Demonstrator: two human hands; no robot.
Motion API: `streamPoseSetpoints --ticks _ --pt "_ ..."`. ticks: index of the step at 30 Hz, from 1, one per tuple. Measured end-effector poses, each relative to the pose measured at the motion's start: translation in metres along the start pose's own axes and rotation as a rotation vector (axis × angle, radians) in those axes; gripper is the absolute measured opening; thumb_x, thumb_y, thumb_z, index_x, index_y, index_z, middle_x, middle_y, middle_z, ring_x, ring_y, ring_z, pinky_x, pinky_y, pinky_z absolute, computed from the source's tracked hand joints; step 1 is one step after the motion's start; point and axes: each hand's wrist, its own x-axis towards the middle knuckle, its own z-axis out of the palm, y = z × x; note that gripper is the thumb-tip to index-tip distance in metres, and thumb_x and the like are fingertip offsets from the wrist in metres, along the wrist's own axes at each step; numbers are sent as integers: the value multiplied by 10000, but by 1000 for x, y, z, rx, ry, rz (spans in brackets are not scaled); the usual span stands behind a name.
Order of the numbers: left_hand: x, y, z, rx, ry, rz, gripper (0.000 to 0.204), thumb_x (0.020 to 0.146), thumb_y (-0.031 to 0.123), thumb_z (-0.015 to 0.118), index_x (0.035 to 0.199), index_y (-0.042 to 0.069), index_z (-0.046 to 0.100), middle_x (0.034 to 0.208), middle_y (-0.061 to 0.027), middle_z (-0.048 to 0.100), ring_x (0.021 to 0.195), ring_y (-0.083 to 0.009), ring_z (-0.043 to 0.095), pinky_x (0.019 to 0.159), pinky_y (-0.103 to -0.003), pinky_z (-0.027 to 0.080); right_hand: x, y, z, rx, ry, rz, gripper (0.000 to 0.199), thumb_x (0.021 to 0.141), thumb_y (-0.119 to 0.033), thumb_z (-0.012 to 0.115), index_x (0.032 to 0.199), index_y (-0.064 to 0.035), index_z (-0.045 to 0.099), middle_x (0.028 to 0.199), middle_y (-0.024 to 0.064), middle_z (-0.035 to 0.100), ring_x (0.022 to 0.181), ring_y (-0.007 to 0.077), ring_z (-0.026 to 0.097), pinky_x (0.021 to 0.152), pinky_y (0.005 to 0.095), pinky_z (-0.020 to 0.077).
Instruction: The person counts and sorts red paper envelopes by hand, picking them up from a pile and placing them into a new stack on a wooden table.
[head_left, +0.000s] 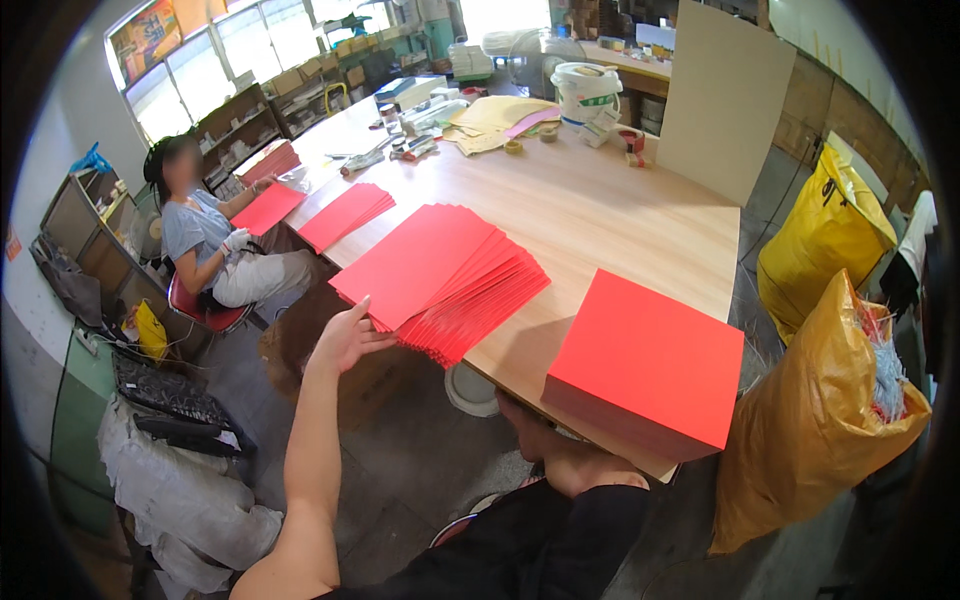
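Observation:
My left hand (355,338) is at the near left edge of a fanned stack of red sheets (440,275) on the table. Its fingers are spread, with the thumb and fingertips against or very close to the sheets' edge. To the right stands a tall, squared stack of red sheets (650,350) at the table's near corner. No part of my right hand shows; bare skin is visible below the table edge, partly hidden by that corner. Farther left lies a smaller fanned pile of red sheets (347,215).
A seated person (205,235) at the left side handles a red sheet. On the wooden table (640,215) are a white bucket (587,92), tape rolls, papers and bottles. A yellow sack (822,235) and an orange sack (810,430) stand at the right.

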Motion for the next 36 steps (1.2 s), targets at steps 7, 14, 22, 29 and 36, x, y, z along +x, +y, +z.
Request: streamPoseSetpoints --ticks 7,14,22,29,36 --pt "-45 -69 11 426 278 379 298 1143 284 591 1193 22 725 832 -47 721 676 -120 663 640 -259 548 -9 -28 2 69 14 -69 264 1051 -260 713 1074 -7 781 927 93 741 876 201 690 815 375 576" --pt "-28 -125 165 20 -313 280 551 1138 365 627 1560 23 538 1444 -155 690 1345 -215 659 1121 -386 527 -24 -20 9 105 29 -65 287 1038 -293 723 1048 -15 793 888 91 736 853 186 687 802 368 572" --pt "-30 -152 259 -218 -540 335 777 1151 502 519 1703 -19 352 1684 -123 478 1551 -229 438 1284 -374 329 -17 32 41 116 66 -14 313 1023 -331 736 1019 -26 806 844 89 730 826 169 683 787 361 568" --pt "-37 -158 281 -256 -529 335 658 1160 432 482 1630 -27 448 1642 -158 502 1554 -267 435 1302 -444 316 4 -1 -27 338 526 -348 426 1033 -390 688 936 18 764 853 222 757 835 331 745 775 452 567" --pt "-57 -67 312 439 -499 1075 325 1058 223 629 1310 26 687 1321 -151 696 1321 -313 620 1152 -475 467 -231 -285 -186 629 771 -1031 390 1130 -291 652 876 4 673 838 71 767 773 100 669 730 293 536"
